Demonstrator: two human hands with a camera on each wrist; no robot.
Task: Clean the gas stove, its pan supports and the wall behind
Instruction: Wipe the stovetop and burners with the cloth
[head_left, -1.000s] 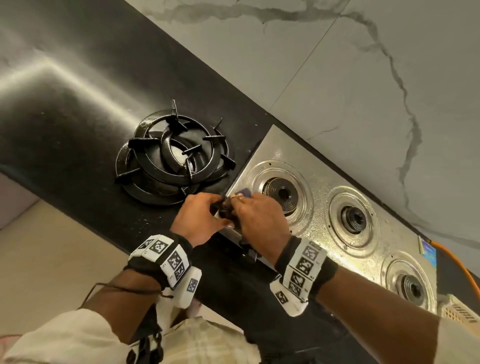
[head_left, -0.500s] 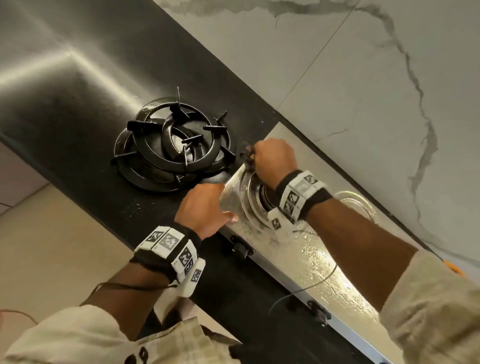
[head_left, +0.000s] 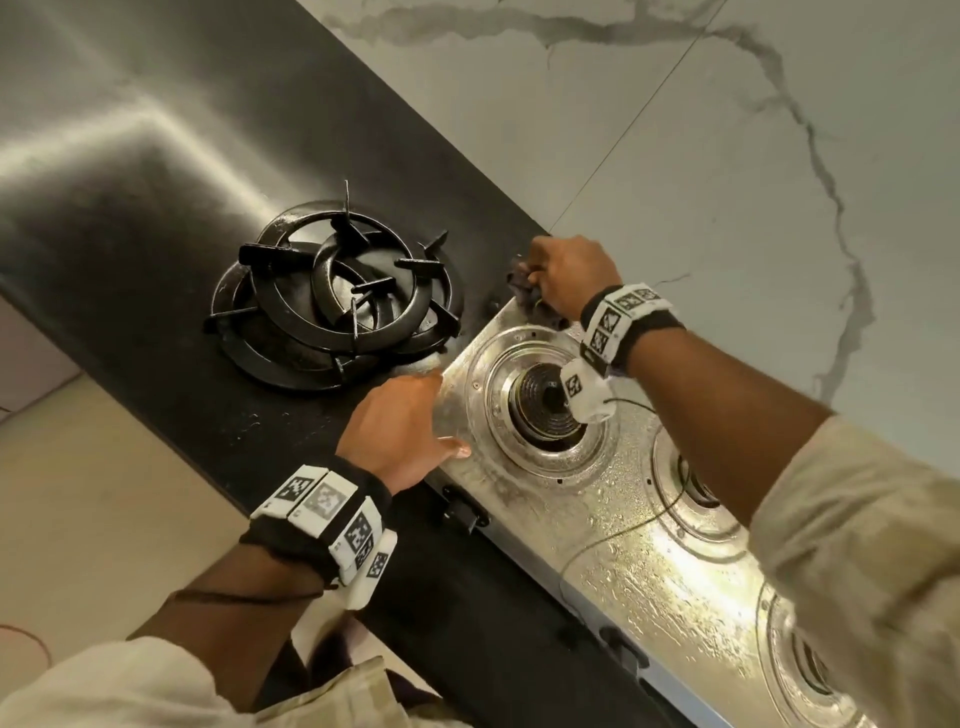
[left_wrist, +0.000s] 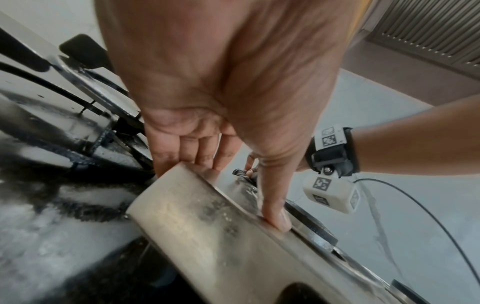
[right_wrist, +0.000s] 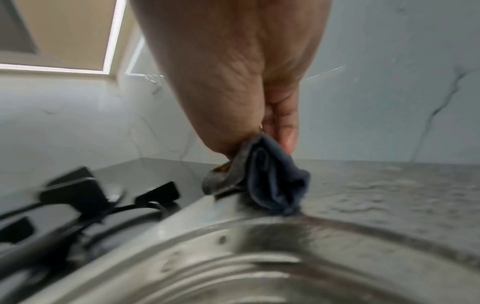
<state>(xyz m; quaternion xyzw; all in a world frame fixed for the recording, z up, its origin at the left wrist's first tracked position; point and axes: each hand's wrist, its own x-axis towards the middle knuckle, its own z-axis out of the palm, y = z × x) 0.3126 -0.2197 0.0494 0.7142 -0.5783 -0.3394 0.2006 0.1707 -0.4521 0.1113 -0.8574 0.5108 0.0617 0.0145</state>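
Wet steel stove (head_left: 623, 519) sits on black counter (head_left: 156, 234) below marble wall (head_left: 675, 156).

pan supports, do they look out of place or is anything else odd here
Yes. The black pan supports lie stacked on the dark counter beside the stove, so its burners stand bare. The stove top looks wet. The right hand grips a dark cloth at its far corner.
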